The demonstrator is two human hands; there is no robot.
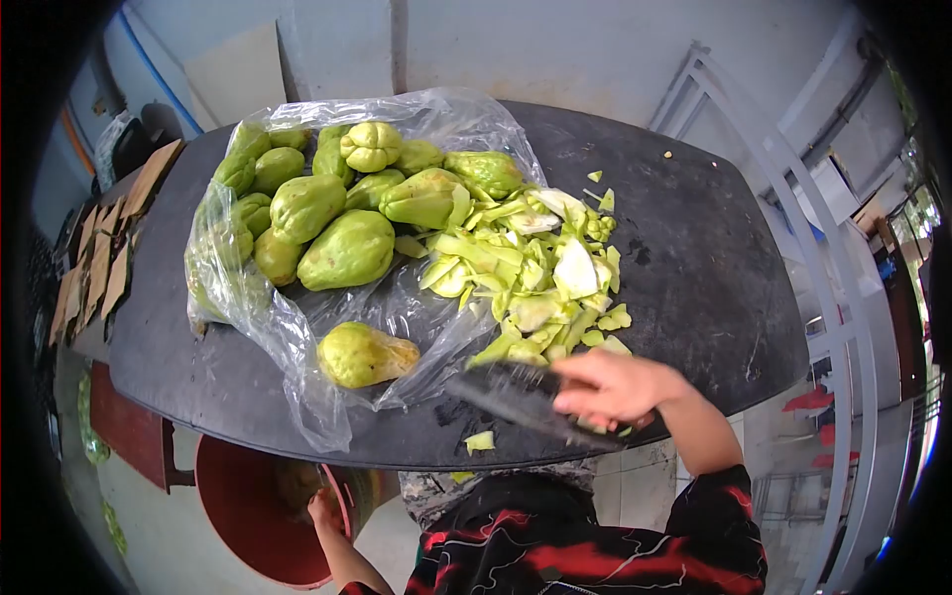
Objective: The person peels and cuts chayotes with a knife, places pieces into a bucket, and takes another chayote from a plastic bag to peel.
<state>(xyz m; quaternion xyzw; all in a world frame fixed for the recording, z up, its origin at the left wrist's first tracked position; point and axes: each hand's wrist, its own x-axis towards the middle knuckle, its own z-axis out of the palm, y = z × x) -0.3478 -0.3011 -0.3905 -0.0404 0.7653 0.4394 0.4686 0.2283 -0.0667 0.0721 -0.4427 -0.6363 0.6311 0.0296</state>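
Note:
My right hand [620, 389] is closed around the handle of a knife [511, 392]. Its broad dark blade is smeared by motion and points left over the table's near edge, just below a heap of green peelings [526, 268]. My left hand [323, 508] reaches down over a red tub [223, 526] beneath the table; its fingers are too small and hidden to read. One chayote [365, 355] lies on the clear plastic bag [297, 387] near the front. Several more chayotes [347, 248] are piled in the bag behind it.
The dark table [694, 268] has a rounded edge, with peel scraps [480, 441] on it. Cardboard pieces [104, 248] lie at the left. A grey metal frame [793, 188] stands at the right, and a pale wall [555, 50] runs behind the table.

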